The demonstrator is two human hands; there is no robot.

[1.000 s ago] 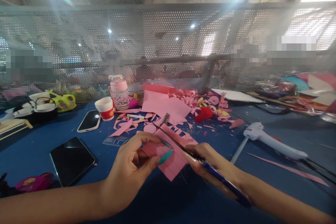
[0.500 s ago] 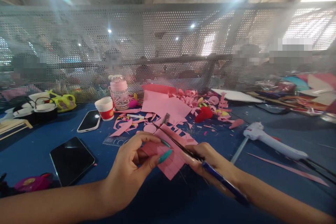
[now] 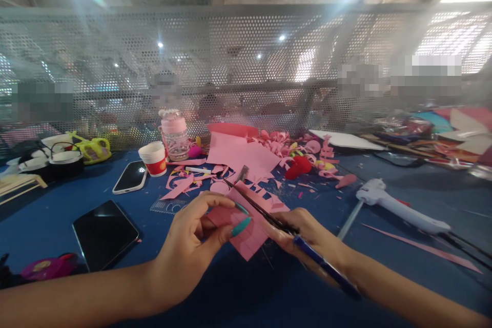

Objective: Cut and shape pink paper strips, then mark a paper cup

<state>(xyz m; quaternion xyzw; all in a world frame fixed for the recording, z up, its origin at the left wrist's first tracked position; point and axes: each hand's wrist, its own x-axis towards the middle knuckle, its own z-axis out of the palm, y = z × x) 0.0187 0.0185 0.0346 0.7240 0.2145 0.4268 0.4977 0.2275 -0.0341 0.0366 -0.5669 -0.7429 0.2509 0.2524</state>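
Observation:
My left hand point(image 3: 200, 246) pinches a piece of pink paper point(image 3: 246, 243) between thumb and fingers, its long green nails lying on the sheet. Faint lines run across the paper. My right hand point(image 3: 307, 241) is closed round scissors point(image 3: 261, 210), whose dark narrow blades point away to the upper left along the paper's right part. Under the right palm a long blue shaft point(image 3: 326, 269) sticks out toward me; I cannot tell whether it is a pen or part of the scissors. The fingers in the scissors' loops are partly hidden.
Pink paper sheets point(image 3: 244, 156) and scraps point(image 3: 277, 141) lie beyond my hands. A white glue gun point(image 3: 403, 210) is at right. Leftward are a dark tablet-like device point(image 3: 105, 236), a phone point(image 3: 130, 178), paper cups point(image 3: 152, 159) and a pink bottle point(image 3: 175, 136). A perforated screen point(image 3: 246, 61) stands behind.
Both hands, the paper and the scissors have shifted only very slightly. The left hand's pinch and the right hand's hold on the scissors are the same.

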